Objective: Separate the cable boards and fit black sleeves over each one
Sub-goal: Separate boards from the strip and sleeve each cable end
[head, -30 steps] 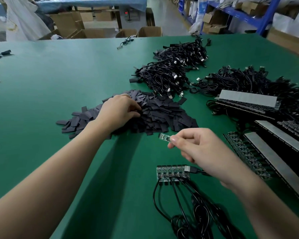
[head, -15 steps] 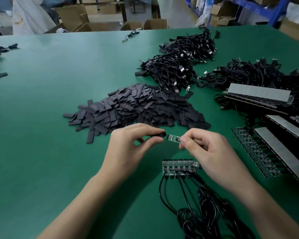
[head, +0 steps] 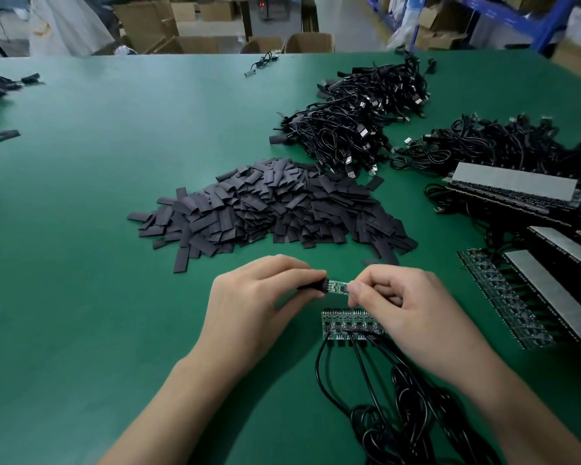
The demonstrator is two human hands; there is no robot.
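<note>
My right hand (head: 406,307) pinches a small green cable board (head: 337,286) by its right end, above the table. My left hand (head: 259,303) pinches a black sleeve (head: 314,285) whose open mouth meets the board's left tip. Just below the hands lies a strip of joined boards (head: 351,325) with black cables (head: 399,411) trailing toward me. A large heap of loose black sleeves (head: 272,206) lies beyond the hands on the green table (head: 98,263).
Two tangles of black cables (head: 356,129) lie at the back right. Stacked board strips with grey tops (head: 514,187) and more strips (head: 503,297) fill the right side. Cardboard boxes (head: 182,25) and shelving stand beyond the table's far edge.
My left hand left the sleeve heap with one sleeve and came to the board in my right hand. The sleeve's mouth now meets the board's tip.
</note>
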